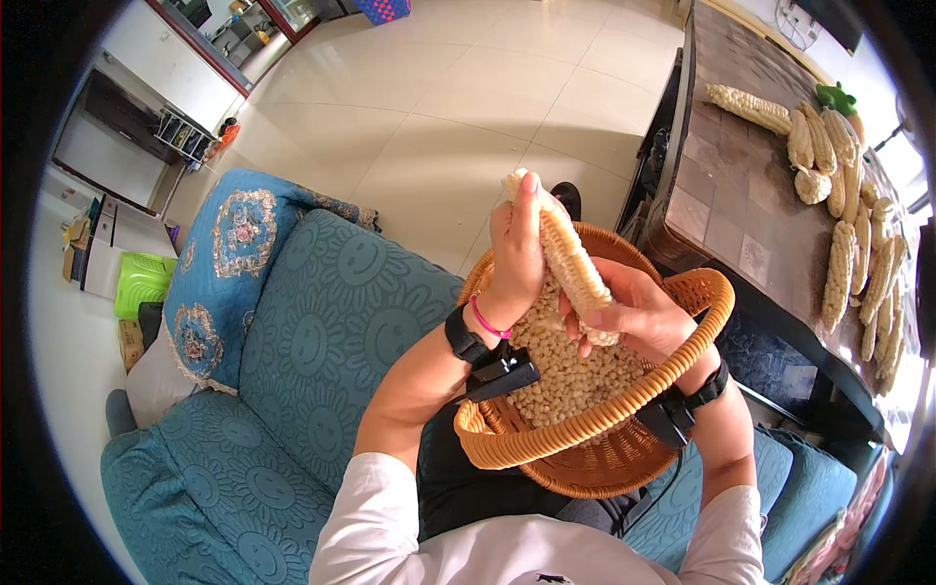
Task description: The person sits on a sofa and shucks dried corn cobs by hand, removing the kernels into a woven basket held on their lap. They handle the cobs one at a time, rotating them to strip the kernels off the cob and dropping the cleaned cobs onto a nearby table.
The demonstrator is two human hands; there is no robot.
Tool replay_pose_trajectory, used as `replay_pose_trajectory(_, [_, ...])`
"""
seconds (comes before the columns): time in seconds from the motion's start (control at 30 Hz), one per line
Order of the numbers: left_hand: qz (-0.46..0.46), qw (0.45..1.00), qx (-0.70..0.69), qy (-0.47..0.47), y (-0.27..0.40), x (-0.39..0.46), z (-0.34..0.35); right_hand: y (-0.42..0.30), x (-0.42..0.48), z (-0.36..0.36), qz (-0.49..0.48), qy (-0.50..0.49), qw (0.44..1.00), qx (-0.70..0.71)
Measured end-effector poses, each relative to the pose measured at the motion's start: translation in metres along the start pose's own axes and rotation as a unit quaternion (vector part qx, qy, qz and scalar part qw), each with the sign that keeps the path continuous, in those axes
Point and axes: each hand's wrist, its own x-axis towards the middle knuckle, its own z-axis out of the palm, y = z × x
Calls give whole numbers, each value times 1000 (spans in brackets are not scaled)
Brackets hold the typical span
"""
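An ear of pale dried corn (567, 252) is held at a slant above a wicker basket (607, 472) in my lap. My left hand (521, 245) is wrapped around its upper part, with the thumb pointing up along the cob. My right hand (635, 311) grips the lower end, its thumb pressed on the kernels. Some rows along the ear look stripped. Loose corn kernels (563, 395) cover much of the basket's bottom. The thick woven handle (629, 402) arches across on my side of the kernels. Each wrist wears a black strap with a small device.
On the right, a table (724, 183) bears several corn cobs (837, 278), another ear with kernels (749, 108) and a green object (836, 99). A teal sofa (329, 329) extends on both sides of me. Tiled floor (453, 95) lies ahead, with a black shoe (566, 199) beyond the basket.
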Motion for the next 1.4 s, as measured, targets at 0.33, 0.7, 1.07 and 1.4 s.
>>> replay_pose_trajectory(0.33, [25, 999, 20, 26, 0, -2, 1, 1, 2, 1, -56, 52, 970, -231])
replay_pose_trajectory(0.7, [31, 999, 37, 0, -3, 3, -7, -6, -2, -3, -6, -50, 999, 0])
replay_pose_trajectory(1.07, [-13, 999, -47, 12, 0, 1, -1, 4, -3, 5, -90, 12, 948, -304])
replay_pose_trajectory(1.4, [-26, 997, -62, 40, 3, 0, 2, 19, 1, 8, -113, 90, 902, -406])
